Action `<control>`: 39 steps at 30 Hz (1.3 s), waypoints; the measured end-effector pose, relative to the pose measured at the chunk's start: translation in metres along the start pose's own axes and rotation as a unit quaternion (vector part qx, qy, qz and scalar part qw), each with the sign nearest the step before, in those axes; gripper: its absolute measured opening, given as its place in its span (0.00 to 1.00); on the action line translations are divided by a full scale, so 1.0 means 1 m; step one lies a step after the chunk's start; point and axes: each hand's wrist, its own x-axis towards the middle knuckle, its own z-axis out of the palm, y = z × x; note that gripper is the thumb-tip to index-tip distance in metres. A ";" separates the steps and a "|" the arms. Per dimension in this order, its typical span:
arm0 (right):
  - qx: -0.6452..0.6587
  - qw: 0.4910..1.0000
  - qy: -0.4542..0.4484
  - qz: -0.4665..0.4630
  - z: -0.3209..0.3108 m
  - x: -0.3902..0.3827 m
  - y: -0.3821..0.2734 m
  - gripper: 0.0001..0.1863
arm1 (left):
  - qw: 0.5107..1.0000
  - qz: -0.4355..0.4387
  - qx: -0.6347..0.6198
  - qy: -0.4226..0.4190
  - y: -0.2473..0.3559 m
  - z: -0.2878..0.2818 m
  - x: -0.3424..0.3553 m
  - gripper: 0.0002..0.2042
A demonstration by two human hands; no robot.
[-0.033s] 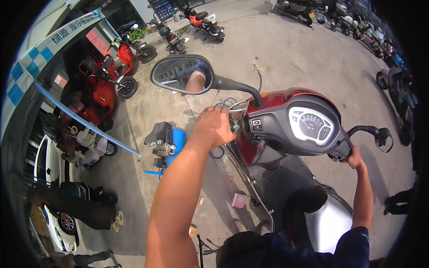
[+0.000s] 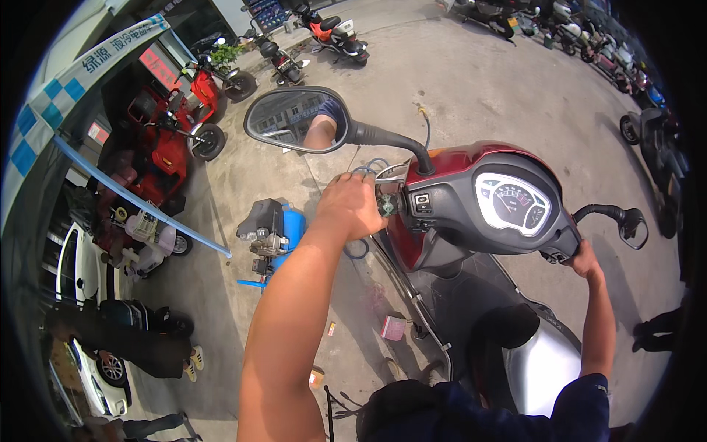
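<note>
A dark red and grey motor scooter [image 2: 490, 168] stands in front of me, its white-rimmed dial [image 2: 512, 206] facing up. At the left end of the handlebar, my left hand [image 2: 352, 206] is closed around the grip, next to a switch housing [image 2: 420, 203]. My right hand [image 2: 585, 259] is wrapped round the right handlebar grip, partly hidden by the handlebar cover. A large left mirror [image 2: 294, 120] reflects a building and part of an arm. The smaller right mirror [image 2: 632, 229] sticks out beyond the dial. Below lies the scooter's silver part [image 2: 545, 368].
A blue air compressor [image 2: 293, 234] stands on the concrete left of the scooter, near a pink box [image 2: 393, 328]. A red three-wheeler [image 2: 166, 158] is under the awning behind a blue pole [image 2: 140, 194]. Parked scooters [image 2: 600, 55] line the far right. A person [image 2: 129, 342] is at left.
</note>
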 end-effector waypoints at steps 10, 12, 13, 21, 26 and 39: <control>-0.147 0.980 0.135 0.005 0.021 -0.005 0.019 0.16 | 0.999 0.011 0.003 0.039 -0.003 0.007 0.003 0.41; -0.091 0.993 0.074 0.016 0.020 -0.004 0.018 0.17 | 0.999 0.011 0.009 0.038 -0.004 0.007 0.004 0.41; -0.108 0.989 0.103 -0.010 0.022 -0.005 0.018 0.16 | 0.999 0.010 0.011 0.036 -0.004 0.008 0.004 0.41; -0.162 0.963 0.215 -0.010 0.034 -0.010 0.021 0.09 | 0.998 0.013 0.024 0.051 -0.003 0.012 0.005 0.41; -0.238 0.912 0.327 -0.067 0.048 -0.010 0.029 0.11 | 0.999 -0.006 0.036 0.038 0.000 0.010 0.004 0.38; -0.126 0.982 0.140 0.017 0.018 0.002 0.031 0.13 | 0.998 -0.038 0.047 -0.019 0.008 -0.002 0.003 0.32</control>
